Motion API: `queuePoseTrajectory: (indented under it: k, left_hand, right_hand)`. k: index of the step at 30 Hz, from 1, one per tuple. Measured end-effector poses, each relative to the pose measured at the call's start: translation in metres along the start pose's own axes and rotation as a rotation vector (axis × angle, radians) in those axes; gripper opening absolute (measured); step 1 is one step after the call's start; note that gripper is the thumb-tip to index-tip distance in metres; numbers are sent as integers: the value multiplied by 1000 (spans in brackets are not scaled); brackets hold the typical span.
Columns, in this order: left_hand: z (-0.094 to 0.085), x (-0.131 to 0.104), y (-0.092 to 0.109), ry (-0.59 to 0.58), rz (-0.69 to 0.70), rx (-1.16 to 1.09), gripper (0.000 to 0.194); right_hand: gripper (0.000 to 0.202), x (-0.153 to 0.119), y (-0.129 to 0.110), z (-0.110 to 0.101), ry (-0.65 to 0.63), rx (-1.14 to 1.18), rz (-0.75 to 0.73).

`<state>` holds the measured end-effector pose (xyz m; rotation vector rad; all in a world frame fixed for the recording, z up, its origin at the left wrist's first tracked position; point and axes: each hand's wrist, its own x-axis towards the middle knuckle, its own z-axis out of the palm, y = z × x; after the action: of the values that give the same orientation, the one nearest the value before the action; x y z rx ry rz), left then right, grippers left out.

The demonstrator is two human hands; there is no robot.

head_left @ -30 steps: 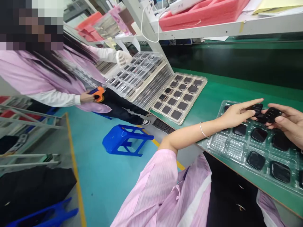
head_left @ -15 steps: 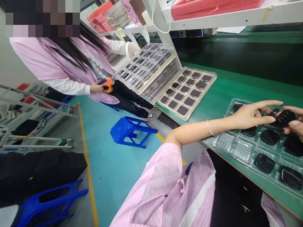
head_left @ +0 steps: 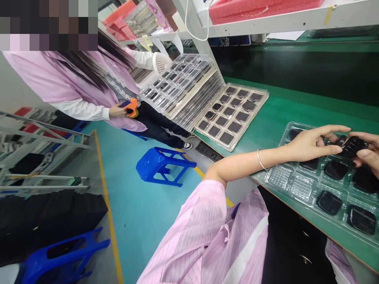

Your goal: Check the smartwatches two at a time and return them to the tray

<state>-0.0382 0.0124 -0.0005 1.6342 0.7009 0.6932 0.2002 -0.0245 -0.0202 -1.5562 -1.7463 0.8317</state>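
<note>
Above a clear plastic tray, my left hand pinches the near side of a small black watch-case-like piece. Its index finger stretches out over the top, and the thumb presses along the edge. From the right frame edge my right hand grips the other side of the same piece, partly cut off by the frame. Pale small marks show on the piece's face, too small to read. Square black pieces with rounded corners lie in several pockets of the tray beneath; two pockets at the near left hold only bare textured plastic.
Another tray of dark squares lies on the green bench. Beyond it stands a stack of trays. A co-worker in pink holds an orange tape dispenser. A blue stool stands on the floor.
The whole view has shifted slightly to the left. Both hands keep hold of the black piece, with almost no movement over the tray.
</note>
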Motion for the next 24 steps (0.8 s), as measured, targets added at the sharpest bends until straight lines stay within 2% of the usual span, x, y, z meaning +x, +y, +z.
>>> queuePoseTrajectory:
  k: [2, 4, 10, 13, 19, 24]
  left_hand:
    - [0, 0, -1, -8, 40, 4, 62]
    - [-1, -1, 0, -9, 45, 8, 62]
    - [-1, -4, 9, 21, -56, 34, 59]
    - [0, -4, 9, 34, -74, 43, 58]
    - [0, -3, -2, 27, 37, 41, 59]
    - [2, -2, -10, 60, 10, -13, 59]
  right_hand:
    - [73, 0, -1, -2, -62, 110, 24]
    - [77, 0, -5, -2, -64, 145, 46]
    - [88, -1, -21, 0, -50, 193, 72]
    - [87, -3, -24, 1, -51, 198, 61]
    - [82, -4, -22, 3, -52, 188, 28]
    - [72, -5, -23, 3, -65, 266, 13]
